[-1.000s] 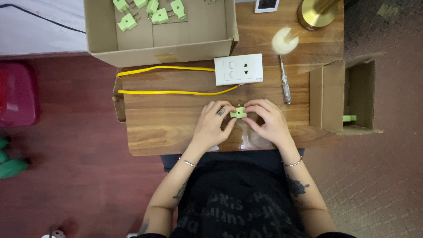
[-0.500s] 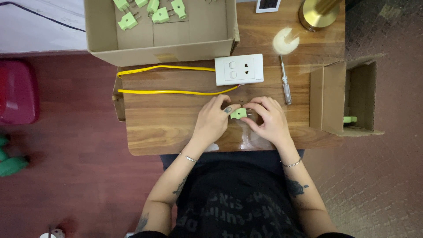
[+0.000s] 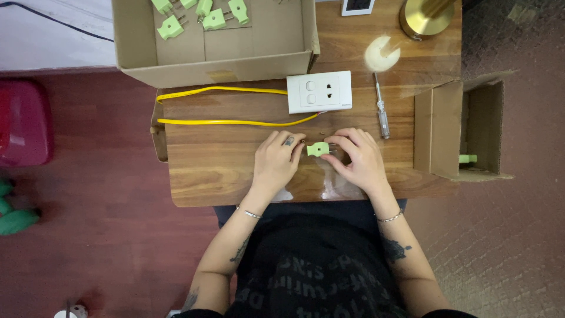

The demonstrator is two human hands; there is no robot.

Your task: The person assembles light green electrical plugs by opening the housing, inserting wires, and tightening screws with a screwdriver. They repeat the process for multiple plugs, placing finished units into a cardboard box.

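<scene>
A small light-green plug with metal prongs lies low over the wooden table, between both hands. My left hand pinches its left end with the fingertips. My right hand holds its right, pronged end. Just beyond the hands sits a white wall socket plate with a yellow cable running out to the left.
A cardboard box at the back holds several more green plugs. A screwdriver lies right of the socket. A smaller cardboard box stands at the right edge, a brass lamp base at the back right. A red stool stands on the floor at left.
Both hands have shifted slightly on the plug and turned it a little. Nothing else on the table has moved.
</scene>
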